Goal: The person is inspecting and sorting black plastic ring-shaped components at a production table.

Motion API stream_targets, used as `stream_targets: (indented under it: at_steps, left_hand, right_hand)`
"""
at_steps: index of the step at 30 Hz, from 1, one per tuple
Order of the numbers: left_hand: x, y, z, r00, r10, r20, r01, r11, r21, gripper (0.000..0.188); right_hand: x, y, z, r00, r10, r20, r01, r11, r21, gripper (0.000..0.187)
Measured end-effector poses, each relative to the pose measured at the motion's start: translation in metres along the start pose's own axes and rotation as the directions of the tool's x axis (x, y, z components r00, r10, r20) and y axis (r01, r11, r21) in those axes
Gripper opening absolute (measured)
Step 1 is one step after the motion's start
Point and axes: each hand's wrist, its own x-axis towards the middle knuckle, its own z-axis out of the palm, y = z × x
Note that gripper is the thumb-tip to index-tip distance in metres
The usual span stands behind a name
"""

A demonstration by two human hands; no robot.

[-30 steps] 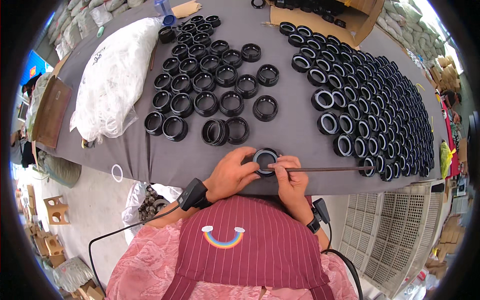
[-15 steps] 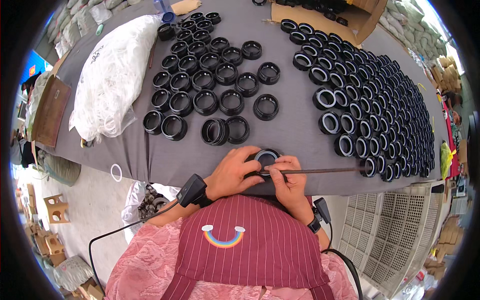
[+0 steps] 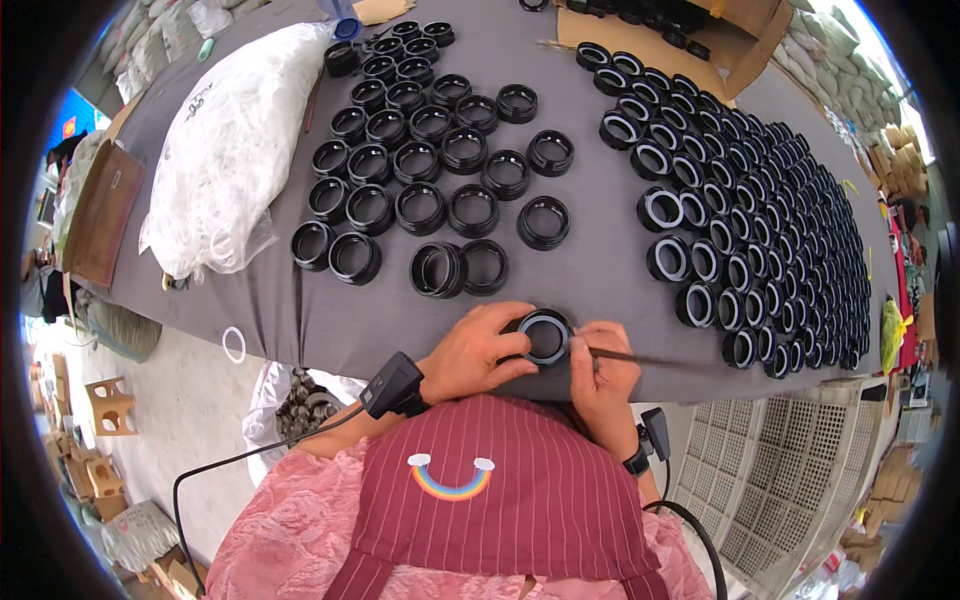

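Note:
At the table's near edge, my left hand [image 3: 492, 349] grips the left side of a black ring-shaped part [image 3: 546, 312] between thumb and fingers. A pale ring lines the inside of this part. My right hand [image 3: 605, 366] is pinched around a thin dark stick [image 3: 628, 356], which points out to the right. The right fingertips are close to the part's right side; whether the stick's inner end touches it is hidden by the fingers. Beyond my left hand stand several black rings [image 3: 545, 238] with no pale lining showing.
Rows of black rings with pale linings [image 3: 670, 258] crowd the right side of the grey cloth-covered table [image 3: 620, 270]. A clear bag of white rings [image 3: 225, 150] lies at the left. A cardboard box [image 3: 750, 45] stands at the back right. Grey plastic crates [image 3: 770, 470] are below the table's right edge.
My right hand has shifted right and slightly down, drawing the stick away from across the black part. The part's pale lining shows more fully. My left hand still holds it.

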Motion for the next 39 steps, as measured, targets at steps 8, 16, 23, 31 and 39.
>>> stream_targets:
  at_steps: [8, 16, 23, 31, 39]
  left_hand:
    - [-0.002, -0.005, 0.001, 0.999, -0.038, -0.027, 0.037, 0.999, -0.036, 0.038]
    - [-0.003, 0.001, 0.004, 0.976, -0.216, -0.014, 0.214, 0.972, -0.1, 0.068]
    - [0.0, 0.006, 0.001, 0.981, -0.164, -0.103, 0.142, 0.971, -0.194, 0.07]
    - [0.051, 0.026, -0.009, 0.988, -0.08, 0.131, 0.027, 0.93, 0.367, 0.052]
    - [0.043, 0.024, -0.021, 0.992, 0.084, -0.096, -0.025, 0.868, 0.497, 0.063]
  right_hand:
    - [0.004, 0.004, 0.018, 0.997, 0.01, 0.072, -0.02, 0.99, 0.141, 0.005]
    - [-0.004, 0.024, 0.019, 0.981, 0.038, 0.192, -0.108, 0.923, 0.369, 0.013]
    - [-0.021, 0.029, 0.021, 0.896, 0.442, -0.046, -0.206, 0.505, 0.838, 0.021]
    - [-0.027, 0.043, 0.016, 0.893, 0.444, -0.071, -0.135, 0.415, 0.9, 0.018]
    - [-0.029, 0.043, 0.017, 0.888, 0.45, -0.096, -0.118, 0.425, 0.898, 0.015]
